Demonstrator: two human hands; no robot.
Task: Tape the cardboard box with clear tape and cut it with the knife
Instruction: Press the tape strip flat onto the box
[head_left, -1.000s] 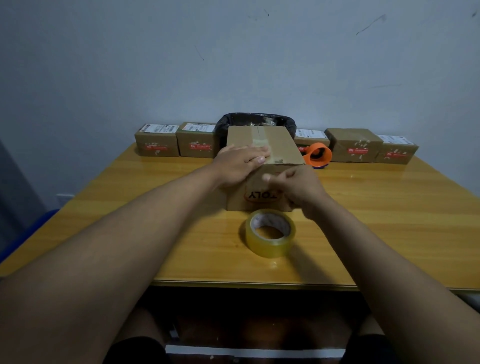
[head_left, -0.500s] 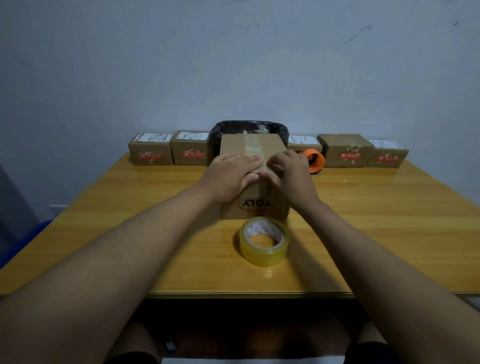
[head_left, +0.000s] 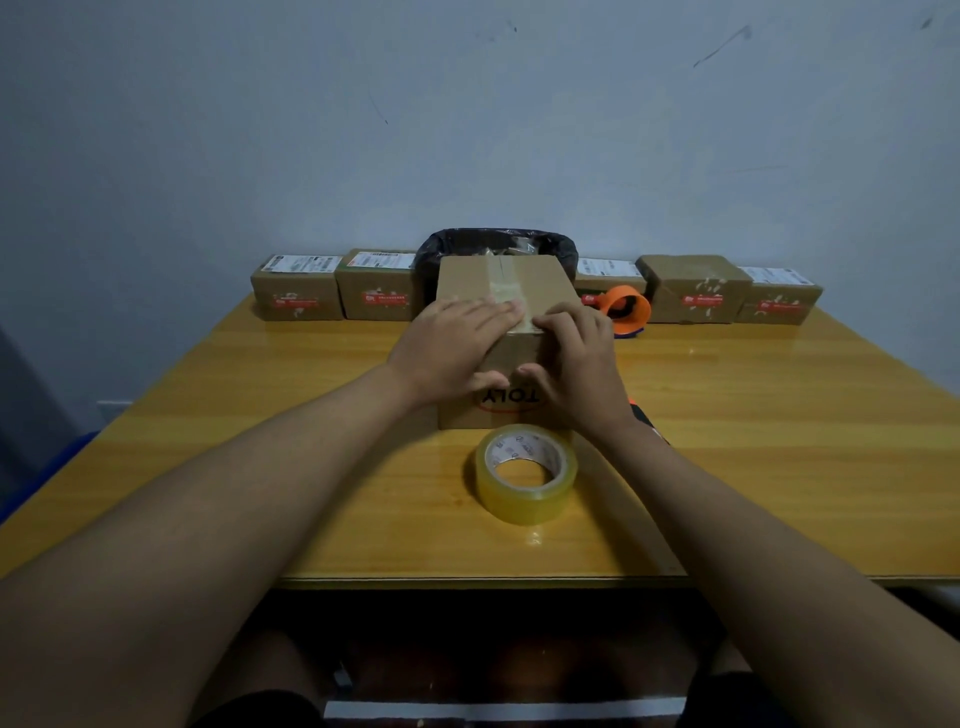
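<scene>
- I see the cardboard box (head_left: 524, 291) standing in the middle of the wooden surface (head_left: 779, 415), with a strip of clear tape (head_left: 506, 288) along its top seam.
- My left hand (head_left: 449, 348) lies flat and open on the near top edge of the box, its fingers touching the tape strip.
- My right hand (head_left: 576, 358) is also open; its fingers press the top edge and its thumb rests on the front face.
- The tape roll (head_left: 526, 473) lies flat just in front of the box.
- An orange tape dispenser (head_left: 626, 309) stands behind the box to the right.
- Small parcels (head_left: 296, 291) stand along the wall.
- I cannot clearly see a knife.
</scene>
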